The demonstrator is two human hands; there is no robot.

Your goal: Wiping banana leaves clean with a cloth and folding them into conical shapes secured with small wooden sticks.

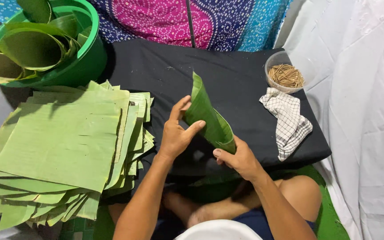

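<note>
Both my hands hold a green banana leaf piece [207, 116] rolled into a cone above a black board [232, 75]. My left hand [177, 131] cups the cone's left side with thumb and fingers spread along it. My right hand [238, 158] grips the cone's lower end from beneath. The cone's pointed upper tip sticks up toward the far side.
A thick stack of cut banana leaf sheets [63, 146] lies to the left. A green bucket [78, 58] with rolled leaves stands at the back left. A clear bowl of wooden picks [285, 73] and a checked cloth [290, 122] sit at right. White fabric [365, 111] hangs at right.
</note>
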